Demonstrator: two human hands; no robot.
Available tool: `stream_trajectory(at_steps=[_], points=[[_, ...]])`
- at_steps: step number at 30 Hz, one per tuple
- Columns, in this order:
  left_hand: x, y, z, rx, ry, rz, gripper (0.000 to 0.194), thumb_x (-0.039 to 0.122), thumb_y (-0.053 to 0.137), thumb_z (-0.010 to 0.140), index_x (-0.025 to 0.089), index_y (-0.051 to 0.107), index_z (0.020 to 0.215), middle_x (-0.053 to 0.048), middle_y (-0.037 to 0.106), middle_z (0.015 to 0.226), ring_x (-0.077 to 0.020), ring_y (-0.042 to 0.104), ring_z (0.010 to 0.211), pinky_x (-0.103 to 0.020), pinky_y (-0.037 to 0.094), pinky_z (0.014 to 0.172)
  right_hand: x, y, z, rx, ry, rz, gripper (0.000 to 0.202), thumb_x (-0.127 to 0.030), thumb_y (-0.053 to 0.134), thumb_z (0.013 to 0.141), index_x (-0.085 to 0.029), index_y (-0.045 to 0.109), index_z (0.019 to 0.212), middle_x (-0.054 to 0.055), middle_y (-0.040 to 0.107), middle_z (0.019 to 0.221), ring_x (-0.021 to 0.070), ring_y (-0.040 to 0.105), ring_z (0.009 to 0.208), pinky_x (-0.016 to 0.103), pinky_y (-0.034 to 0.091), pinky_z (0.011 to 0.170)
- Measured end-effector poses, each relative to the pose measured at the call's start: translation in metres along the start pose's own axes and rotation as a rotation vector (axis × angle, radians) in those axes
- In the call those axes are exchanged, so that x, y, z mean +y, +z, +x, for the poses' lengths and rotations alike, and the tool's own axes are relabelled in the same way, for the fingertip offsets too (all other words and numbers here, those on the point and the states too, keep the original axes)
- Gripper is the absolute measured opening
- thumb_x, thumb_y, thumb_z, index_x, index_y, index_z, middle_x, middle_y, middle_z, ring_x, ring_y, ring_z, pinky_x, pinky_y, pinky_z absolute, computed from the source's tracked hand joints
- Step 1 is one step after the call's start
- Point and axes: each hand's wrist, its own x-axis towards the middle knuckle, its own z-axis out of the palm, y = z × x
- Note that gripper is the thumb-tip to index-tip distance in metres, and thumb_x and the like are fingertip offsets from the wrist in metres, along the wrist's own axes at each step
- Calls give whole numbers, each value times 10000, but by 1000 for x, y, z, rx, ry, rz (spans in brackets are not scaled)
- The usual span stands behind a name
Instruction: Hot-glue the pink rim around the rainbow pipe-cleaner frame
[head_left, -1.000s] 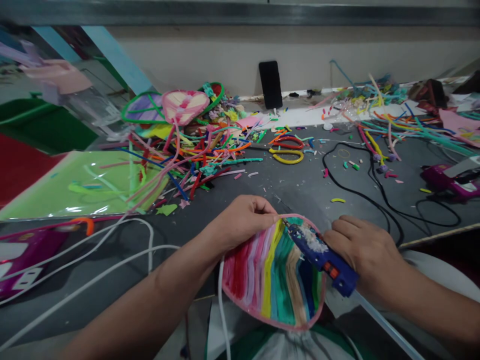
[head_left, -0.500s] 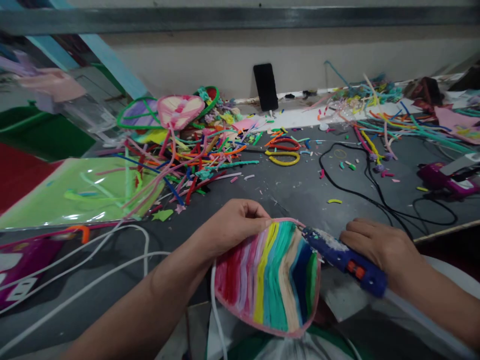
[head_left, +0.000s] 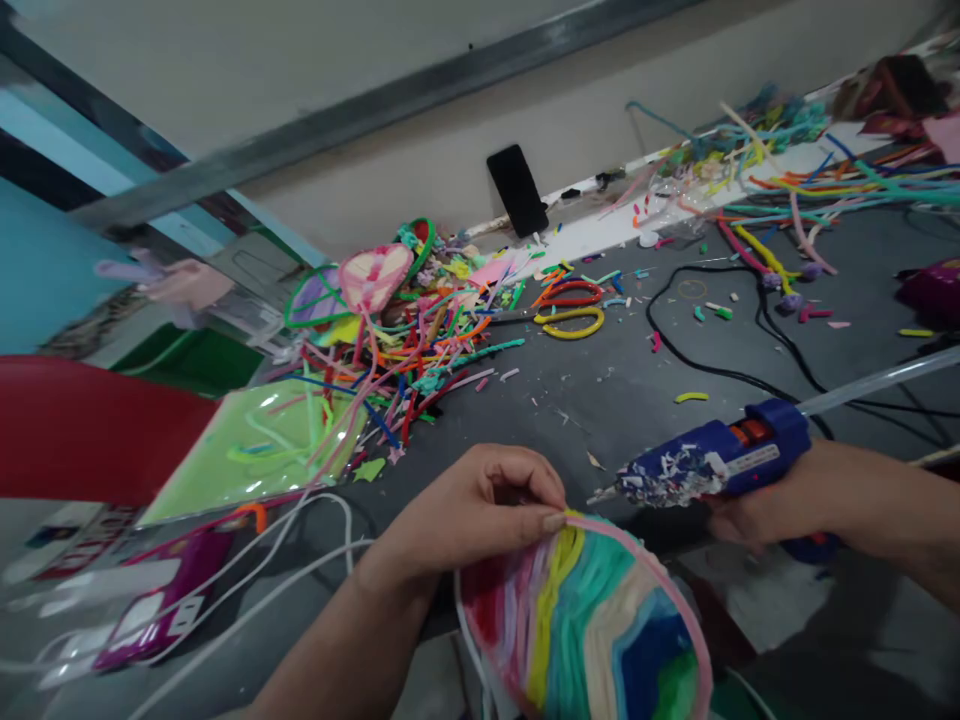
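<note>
My left hand (head_left: 480, 515) pinches the top edge of a striped pipe-cleaner panel (head_left: 604, 610). The panel runs in bands of red, pink, lilac, yellow, teal, cream, blue and green, with a pink pipe-cleaner rim; its bottom lies outside the view. In my right hand (head_left: 806, 500) is a blue glue gun (head_left: 686, 465) crusted with dried glue, a clear glue stick (head_left: 877, 380) poking out of its back. Its nozzle points left, just above the panel's top rim and apart from it.
Behind the hands, scissors (head_left: 574, 322) with red and yellow handles lie beside a heap of pipe-cleaner scraps (head_left: 420, 350). A black phone (head_left: 517, 190) leans on the wall. A black cable (head_left: 660, 330) loops across the grey table (head_left: 585, 400). White cords (head_left: 300, 545) cross at the left.
The glue gun has lifted off the panel's rim and turned, its back end now raised. The panel has shifted lower and tilted, still in my left hand. The whole view has tipped.
</note>
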Motion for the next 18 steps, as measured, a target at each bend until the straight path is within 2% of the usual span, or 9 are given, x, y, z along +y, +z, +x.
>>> stream_trajectory(at_steps=[4,8,12,18], points=[[0,0,2,-6,7,11,171,294,701,736,126,668,719,-46,621,786,-121,542,704,-208,424,633,-3,3,6,34,48,40,94,-215,530,623,-182,583,552,-28,512,499,84,404,455,197,277,395],[-2,0,3,-12,28,2,186,298,706,731,116,671,722,-47,621,782,-121,547,701,-206,424,627,-6,3,11,-53,120,36,85,-261,625,552,-184,589,557,-33,540,511,97,445,473,201,317,407],[-4,-1,4,-19,46,-17,181,289,703,741,112,671,727,-41,616,771,-112,543,692,-201,417,620,-10,2,15,-56,196,-11,145,-313,633,517,-179,578,533,-30,533,496,101,443,458,207,338,401],[-4,-1,7,-27,58,-20,162,275,697,751,116,674,734,-36,616,772,-110,543,696,-202,417,626,-9,3,17,-84,152,-1,136,-297,634,538,-176,574,551,-29,535,513,96,450,472,197,352,411]])
